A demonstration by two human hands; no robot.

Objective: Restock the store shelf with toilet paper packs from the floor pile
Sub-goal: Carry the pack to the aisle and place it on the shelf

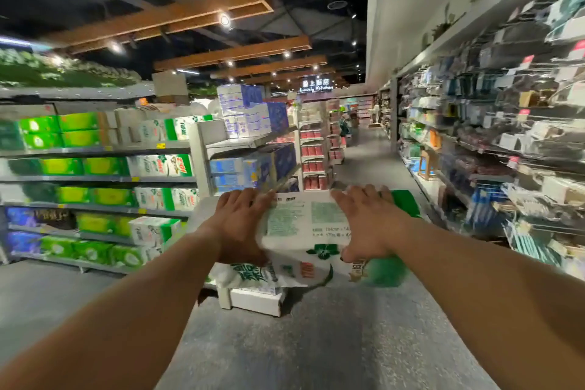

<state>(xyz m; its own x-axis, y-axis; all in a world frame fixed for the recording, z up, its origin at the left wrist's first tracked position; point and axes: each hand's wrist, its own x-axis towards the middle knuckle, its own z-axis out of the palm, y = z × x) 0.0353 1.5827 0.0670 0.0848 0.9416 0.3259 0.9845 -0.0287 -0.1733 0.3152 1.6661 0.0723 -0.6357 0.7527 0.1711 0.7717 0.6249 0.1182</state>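
Both hands on one white-green toilet paper pack, held mid-air over aisle floor. Left hand grips left end, right hand grips right end, thumb under. Pack not yet on shelf. Shelf looks mostly stocked; floor pile out of view, remaining count unknown.

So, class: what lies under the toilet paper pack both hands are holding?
Under the toilet paper pack, a white box sits on the grey floor; the left hand, right hand and pack hide anything else.
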